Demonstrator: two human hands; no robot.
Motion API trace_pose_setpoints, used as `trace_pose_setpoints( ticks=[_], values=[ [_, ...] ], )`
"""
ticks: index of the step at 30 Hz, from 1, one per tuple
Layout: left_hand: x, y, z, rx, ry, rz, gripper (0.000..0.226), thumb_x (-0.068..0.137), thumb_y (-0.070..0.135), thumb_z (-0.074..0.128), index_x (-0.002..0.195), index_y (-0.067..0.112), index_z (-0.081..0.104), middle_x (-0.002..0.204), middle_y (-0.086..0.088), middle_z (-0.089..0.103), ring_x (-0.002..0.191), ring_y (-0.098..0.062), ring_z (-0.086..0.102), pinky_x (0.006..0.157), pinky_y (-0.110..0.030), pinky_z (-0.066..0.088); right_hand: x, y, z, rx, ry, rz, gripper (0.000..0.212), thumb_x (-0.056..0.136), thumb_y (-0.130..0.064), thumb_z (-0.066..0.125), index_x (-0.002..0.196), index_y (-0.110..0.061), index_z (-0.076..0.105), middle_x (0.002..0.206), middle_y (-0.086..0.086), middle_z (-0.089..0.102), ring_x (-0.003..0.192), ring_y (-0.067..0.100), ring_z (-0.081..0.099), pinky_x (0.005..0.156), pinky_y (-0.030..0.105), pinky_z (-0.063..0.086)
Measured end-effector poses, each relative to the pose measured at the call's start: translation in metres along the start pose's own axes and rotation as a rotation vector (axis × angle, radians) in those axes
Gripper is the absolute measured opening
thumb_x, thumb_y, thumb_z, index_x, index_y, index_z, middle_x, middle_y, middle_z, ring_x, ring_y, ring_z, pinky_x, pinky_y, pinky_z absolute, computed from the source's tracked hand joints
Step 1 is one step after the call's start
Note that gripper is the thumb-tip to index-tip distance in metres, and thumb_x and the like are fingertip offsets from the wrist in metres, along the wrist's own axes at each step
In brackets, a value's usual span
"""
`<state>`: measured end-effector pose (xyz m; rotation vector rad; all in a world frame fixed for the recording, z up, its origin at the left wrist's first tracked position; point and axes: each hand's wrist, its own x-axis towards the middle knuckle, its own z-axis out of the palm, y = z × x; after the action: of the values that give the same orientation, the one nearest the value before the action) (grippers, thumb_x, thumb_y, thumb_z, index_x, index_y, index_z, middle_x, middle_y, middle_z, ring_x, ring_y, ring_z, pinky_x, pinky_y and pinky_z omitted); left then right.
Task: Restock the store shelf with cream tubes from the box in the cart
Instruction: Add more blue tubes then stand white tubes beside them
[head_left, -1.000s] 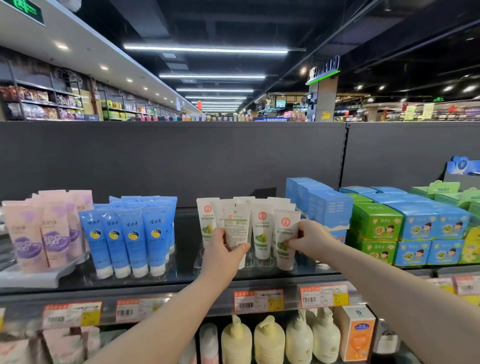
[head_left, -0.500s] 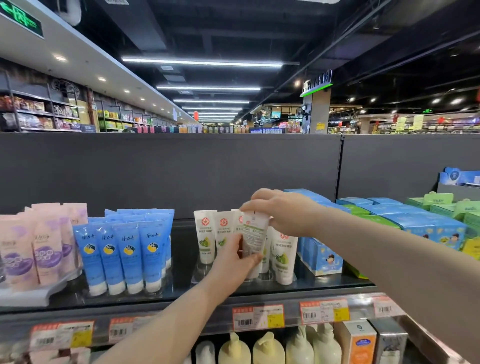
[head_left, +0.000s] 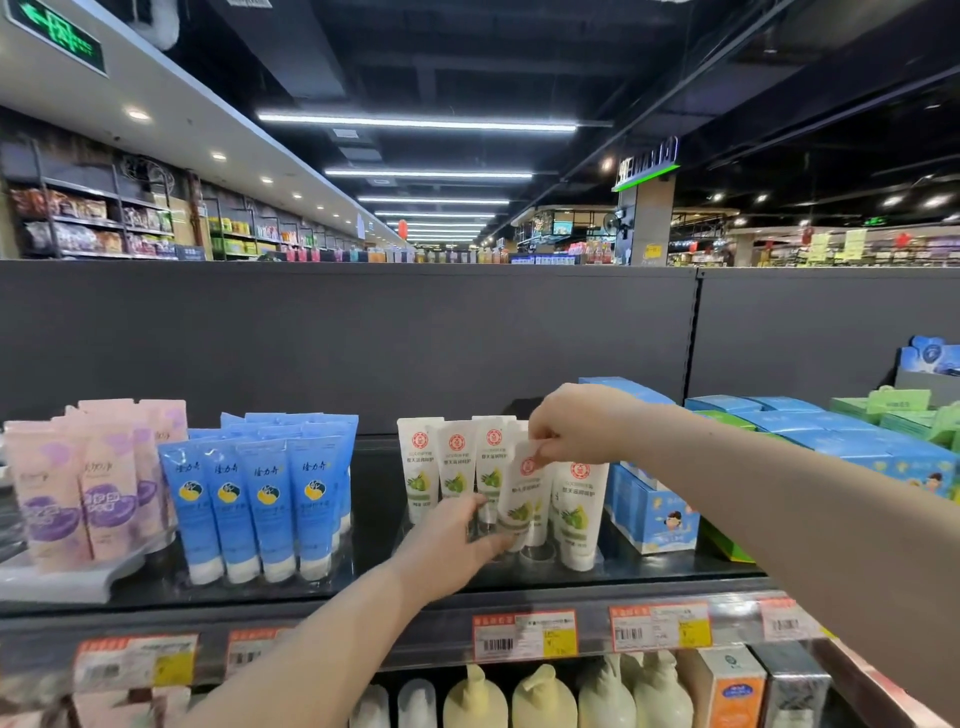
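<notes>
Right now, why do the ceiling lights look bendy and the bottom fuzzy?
Head view: the wide-angle lens bows the long white ceiling light strips; the pale pump bottles at the bottom edge are soft; the left hand smears slightly from motion.

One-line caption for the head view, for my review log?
Right hand pinches the top of a white cream tube while left hand steadies its base on the shelf.

Long ceiling lights (head_left: 415, 123) shine bright on a dark ceiling. The shelf is well lit. The near left hand (head_left: 452, 540) looks blurry. Edges bend outward.
</notes>
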<state>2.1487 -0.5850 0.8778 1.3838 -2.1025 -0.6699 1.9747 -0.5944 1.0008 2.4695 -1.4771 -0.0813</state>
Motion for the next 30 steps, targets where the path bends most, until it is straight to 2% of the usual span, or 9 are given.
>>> trace_pose_setpoints(
  ticks=[1, 3, 4, 9, 12, 20, 25, 28, 30],
  values=[
    [0.0, -0.005, 0.0, 0.156, -0.033, -0.014, 0.06, 0.09, 0.042, 0.055, 0.143, 0.023, 0.033, 0.144, 0.007, 0.041, 0.132, -0.012, 0.038, 0.108, -0.034, 0.035, 0.0, 0.001, 0.002, 0.055, 0.012, 0.024, 0.028, 0.091, -0.043, 0.056, 0.071, -0.023, 0.055, 0.074, -0.008, 0.053, 0.073, 0.015, 0.053, 0.059, 0.026, 0.041],
    [-0.001, -0.016, 0.004, 0.496, -0.095, -0.049, 0.066, 0.092, 0.055, 0.042, 0.147, 0.026, 0.023, 0.153, 0.0, 0.028, 0.141, -0.022, 0.025, 0.116, -0.045, 0.02, 0.0, 0.0, 0.004, 0.143, 0.039, 0.059, 0.017, 0.089, -0.039, 0.059, 0.094, -0.023, 0.062, 0.076, -0.013, 0.049, 0.079, 0.013, 0.052, 0.065, 0.026, 0.042],
    [-0.001, -0.02, 0.006, 0.598, -0.118, -0.064, 0.067, 0.092, 0.059, 0.034, 0.149, 0.027, 0.017, 0.157, -0.001, 0.02, 0.144, -0.024, 0.017, 0.117, -0.047, 0.013, 0.0, 0.0, 0.004, 0.166, 0.039, 0.074, 0.022, 0.089, -0.037, 0.06, 0.106, -0.023, 0.062, 0.08, -0.014, 0.049, 0.083, 0.013, 0.052, 0.069, 0.027, 0.043],
    [0.001, -0.025, 0.01, 0.689, -0.136, -0.073, 0.065, 0.095, 0.058, 0.023, 0.15, 0.028, 0.008, 0.159, -0.001, 0.01, 0.146, -0.027, 0.006, 0.118, -0.048, 0.005, 0.0, 0.001, 0.0, 0.168, 0.004, 0.102, 0.034, 0.09, -0.037, 0.059, 0.12, -0.021, 0.061, 0.095, -0.009, 0.051, 0.089, 0.011, 0.048, 0.08, 0.029, 0.045],
    [0.002, -0.026, 0.011, 0.695, -0.135, -0.076, 0.064, 0.095, 0.057, 0.024, 0.15, 0.027, 0.009, 0.159, 0.0, 0.011, 0.146, -0.026, 0.005, 0.118, -0.048, 0.005, 0.001, 0.003, -0.001, 0.185, -0.009, 0.112, 0.034, 0.091, -0.034, 0.059, 0.122, -0.019, 0.06, 0.097, -0.009, 0.05, 0.089, 0.011, 0.047, 0.079, 0.026, 0.042],
    [0.001, -0.023, 0.01, 0.665, -0.131, -0.095, 0.061, 0.096, 0.054, 0.026, 0.15, 0.027, 0.012, 0.158, -0.002, 0.015, 0.146, -0.027, 0.006, 0.117, -0.047, 0.004, 0.001, 0.004, 0.003, 0.2, -0.012, 0.086, 0.027, 0.087, -0.034, 0.064, 0.109, -0.018, 0.065, 0.088, -0.011, 0.054, 0.077, 0.008, 0.05, 0.063, 0.02, 0.039],
    [-0.001, -0.024, 0.012, 0.647, -0.118, -0.104, 0.061, 0.096, 0.053, 0.026, 0.15, 0.027, 0.013, 0.158, -0.002, 0.016, 0.146, -0.026, 0.006, 0.117, -0.047, 0.004, 0.007, 0.003, 0.004, 0.098, -0.066, 0.107, 0.025, 0.084, -0.037, 0.067, 0.09, -0.013, 0.067, 0.085, 0.002, 0.063, 0.065, 0.01, 0.049, 0.059, 0.022, 0.04],
    [0.0, -0.024, 0.012, 0.639, -0.117, -0.101, 0.06, 0.097, 0.053, 0.027, 0.15, 0.027, 0.013, 0.158, -0.001, 0.016, 0.146, -0.026, 0.006, 0.117, -0.047, 0.004, 0.008, 0.001, 0.008, 0.072, -0.075, 0.111, 0.031, 0.084, -0.036, 0.066, 0.063, -0.022, 0.049, 0.067, -0.005, 0.053, 0.058, 0.01, 0.047, 0.052, 0.02, 0.035],
    [0.0, -0.023, 0.012, 0.646, -0.112, -0.093, 0.06, 0.097, 0.053, 0.026, 0.15, 0.026, 0.014, 0.158, -0.002, 0.016, 0.146, -0.026, 0.007, 0.117, -0.048, 0.004, 0.01, 0.0, 0.009, 0.065, -0.058, 0.11, 0.031, 0.084, -0.035, 0.066, 0.066, -0.014, 0.05, 0.068, -0.001, 0.054, 0.058, 0.013, 0.046, 0.05, 0.022, 0.034]
  ],
)
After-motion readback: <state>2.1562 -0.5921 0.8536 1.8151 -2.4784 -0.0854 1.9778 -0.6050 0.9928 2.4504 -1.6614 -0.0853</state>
